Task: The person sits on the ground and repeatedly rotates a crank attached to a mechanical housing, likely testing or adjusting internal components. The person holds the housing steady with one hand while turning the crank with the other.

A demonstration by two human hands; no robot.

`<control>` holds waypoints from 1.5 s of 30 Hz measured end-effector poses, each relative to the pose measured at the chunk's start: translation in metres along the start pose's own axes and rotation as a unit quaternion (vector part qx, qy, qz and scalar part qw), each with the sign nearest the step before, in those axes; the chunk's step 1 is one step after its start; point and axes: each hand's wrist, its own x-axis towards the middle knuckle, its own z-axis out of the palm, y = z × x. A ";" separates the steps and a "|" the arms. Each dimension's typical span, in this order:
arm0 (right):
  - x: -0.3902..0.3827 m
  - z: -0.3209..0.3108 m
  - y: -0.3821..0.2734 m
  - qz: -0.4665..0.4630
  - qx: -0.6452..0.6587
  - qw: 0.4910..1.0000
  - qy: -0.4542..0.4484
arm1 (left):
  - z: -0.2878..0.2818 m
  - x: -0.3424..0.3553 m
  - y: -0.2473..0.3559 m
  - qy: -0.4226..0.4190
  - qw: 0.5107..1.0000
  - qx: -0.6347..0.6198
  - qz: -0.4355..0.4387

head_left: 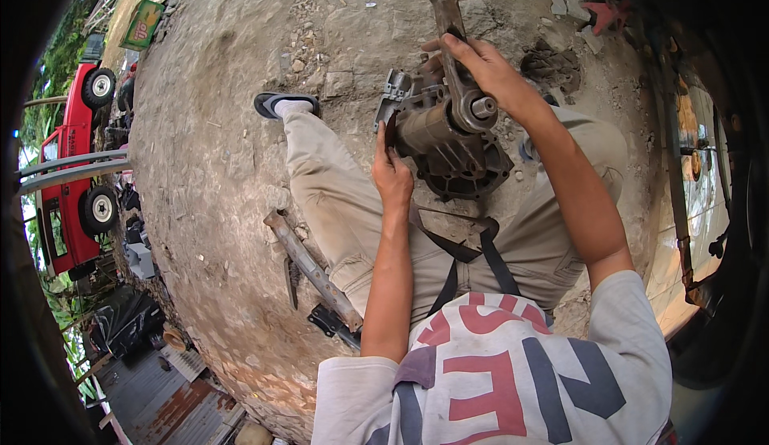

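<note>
A heavy, greasy metal gearbox (427, 130), looking like a vehicle steering box, sits between my legs. A steel lever arm (448, 14) with a round eye at its far end is fitted on its threaded shaft (481, 108), pointing away from me. My right hand (486, 68) is closed around the middle of this arm, thumb on top and the other fingers partly hidden behind it. With my left hand (392, 174) I grip the near left side of the housing; some of its fingers are hidden. A dark flange with holes (467, 174) faces me at the bottom.
On the dirt ground (216, 173) by my left leg lie a rusty metal bar (312, 269) and a black metal part (327, 319). A dark ribbed part (551, 68) and a red stand (606, 14) are at the far right. A red vehicle (68, 173) stands at left.
</note>
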 end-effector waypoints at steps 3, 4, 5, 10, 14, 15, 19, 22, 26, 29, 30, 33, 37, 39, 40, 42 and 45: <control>0.000 0.000 0.001 0.021 -0.013 1.000 0.018 | -0.003 -0.004 -0.003 -0.024 0.999 0.040 0.009; 0.001 -0.001 0.002 0.017 -0.008 1.000 0.010 | -0.004 -0.005 -0.004 -0.031 0.998 0.049 0.021; 0.002 -0.002 0.004 0.014 -0.003 1.000 0.003 | -0.005 -0.005 -0.004 -0.039 0.997 0.058 0.033; 0.001 0.000 0.000 0.021 0.010 1.000 -0.006 | 0.013 -0.015 0.006 0.006 0.993 0.104 0.057; 0.001 -0.002 -0.002 0.020 -0.002 1.000 -0.012 | 0.023 -0.021 0.022 0.009 0.995 0.089 0.042; 0.001 -0.002 -0.002 0.028 -0.008 0.999 -0.014 | 0.022 -0.022 0.026 0.002 0.994 0.092 0.054; 0.003 -0.003 0.001 0.015 -0.018 1.000 -0.019 | 0.027 -0.019 0.054 -0.026 0.994 0.058 0.085; 0.002 -0.003 0.000 0.022 -0.017 0.999 -0.020 | 0.026 -0.019 0.054 -0.037 0.994 0.055 0.084; 0.005 -0.002 0.001 0.030 -0.029 0.999 -0.023 | 0.011 -0.007 0.042 -0.085 0.992 0.086 0.023; 0.008 -0.004 0.008 0.033 -0.024 0.999 -0.018 | 0.011 -0.006 0.058 -0.105 0.991 0.087 -0.016; 0.009 -0.004 0.008 0.036 -0.018 0.999 -0.015 | 0.013 -0.007 0.070 -0.106 0.991 0.082 0.010; 0.009 -0.006 0.013 0.046 -0.005 0.999 -0.011 | 0.019 -0.011 0.112 -0.115 0.989 0.064 0.071; 0.008 -0.004 0.011 0.045 -0.008 0.999 -0.007 | 0.015 -0.006 0.101 -0.114 0.987 0.082 0.076; 0.010 -0.003 0.010 0.024 -0.027 0.999 -0.022 | 0.009 -0.005 0.077 -0.110 0.986 0.108 0.066; 0.010 -0.003 0.009 0.017 -0.037 0.999 -0.028 | 0.005 -0.003 0.073 -0.112 0.984 0.122 0.063; 0.011 -0.004 0.006 0.031 -0.038 0.998 -0.028 | 0.003 -0.004 0.067 -0.113 0.983 0.125 0.072; 0.005 -0.008 0.010 0.036 -0.017 0.999 -0.014 | 0.016 -0.013 0.104 -0.114 0.986 0.088 0.082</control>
